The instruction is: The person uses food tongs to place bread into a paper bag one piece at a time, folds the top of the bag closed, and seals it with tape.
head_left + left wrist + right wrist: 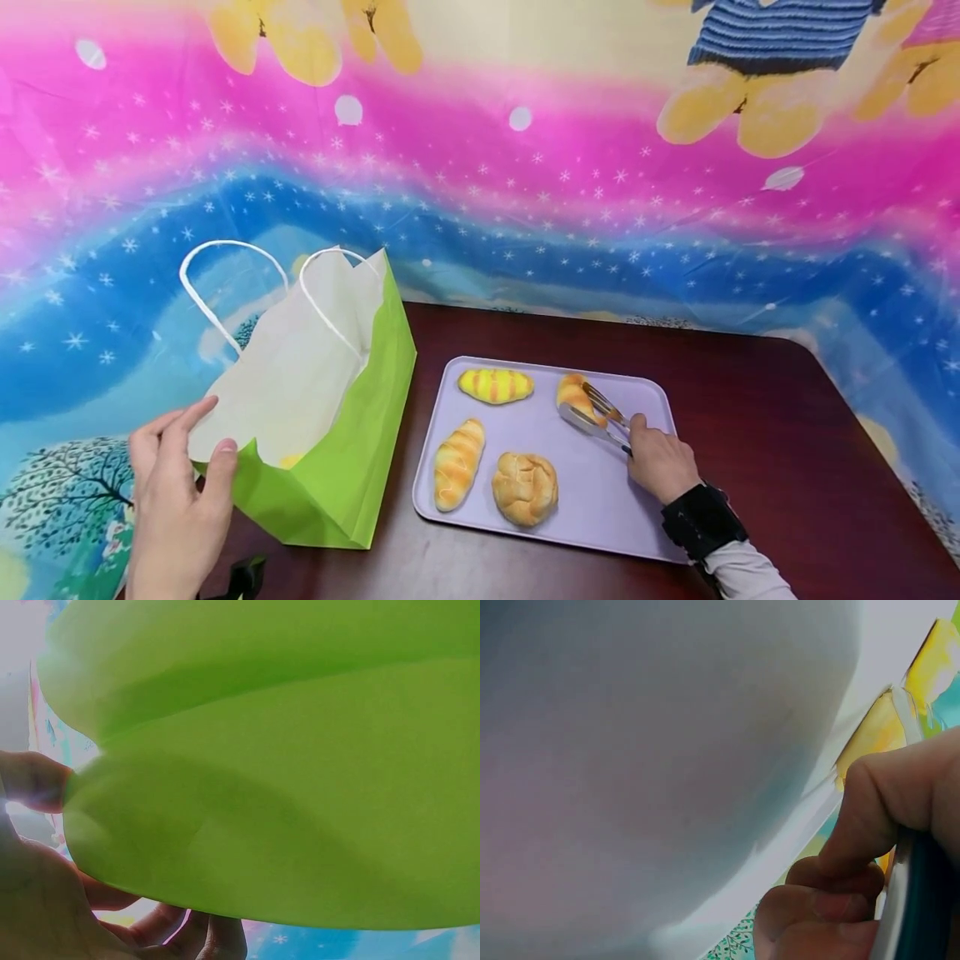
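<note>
My left hand (180, 492) grips the near left corner of a green paper bag (352, 467), thumb and fingers at its rim. In the left wrist view, the bag's green side (300, 787) fills most of the picture. With my right hand (662, 460) I hold metal tongs (585, 420), whose tips lie either side of a small golden roll (573, 395) at the tray's back right. The lilac tray (600, 508) also bears a yellow striped bun (495, 386), a long twisted roll (459, 467) and a round knotted bun (525, 489).
The bag stands open-topped left of the tray, with two white handles (197, 292) upright and a bit of yellow (291, 460) inside. Dark brown table (795, 442) surrounds the tray. A printed cloth (480, 183) hangs behind. Something black (246, 577) lies at the near edge.
</note>
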Motion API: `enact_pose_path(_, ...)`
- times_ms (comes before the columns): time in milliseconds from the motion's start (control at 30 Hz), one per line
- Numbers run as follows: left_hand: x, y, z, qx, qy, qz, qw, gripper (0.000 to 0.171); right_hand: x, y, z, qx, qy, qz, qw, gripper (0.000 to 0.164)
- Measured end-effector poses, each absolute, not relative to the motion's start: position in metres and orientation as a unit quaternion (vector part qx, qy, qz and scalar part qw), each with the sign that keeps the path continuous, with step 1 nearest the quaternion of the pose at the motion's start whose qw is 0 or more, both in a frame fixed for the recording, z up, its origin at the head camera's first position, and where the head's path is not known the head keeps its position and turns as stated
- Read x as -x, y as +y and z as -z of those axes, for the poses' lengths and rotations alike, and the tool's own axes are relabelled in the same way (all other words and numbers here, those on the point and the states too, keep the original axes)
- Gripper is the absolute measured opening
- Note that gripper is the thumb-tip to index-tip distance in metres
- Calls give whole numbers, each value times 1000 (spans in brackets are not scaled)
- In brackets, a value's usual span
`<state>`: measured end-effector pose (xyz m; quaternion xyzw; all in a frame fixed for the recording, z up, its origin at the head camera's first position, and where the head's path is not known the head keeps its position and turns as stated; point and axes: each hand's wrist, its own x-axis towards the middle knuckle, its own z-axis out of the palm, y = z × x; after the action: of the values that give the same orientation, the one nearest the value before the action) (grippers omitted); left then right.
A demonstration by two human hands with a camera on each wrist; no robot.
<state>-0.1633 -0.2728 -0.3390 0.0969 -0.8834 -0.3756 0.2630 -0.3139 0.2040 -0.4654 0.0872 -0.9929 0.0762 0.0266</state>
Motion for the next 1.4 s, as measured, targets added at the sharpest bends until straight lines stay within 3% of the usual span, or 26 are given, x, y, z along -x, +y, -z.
enact_pose_path(800,166,-273,338,-100,-889,368,254,48,315,214,451,-102,-992,-68,-9,35)
enact_pose_path(1400,165,-273,339,-87,-887,369,265,47,310,212,429,-118,-990,-83,-10,30)
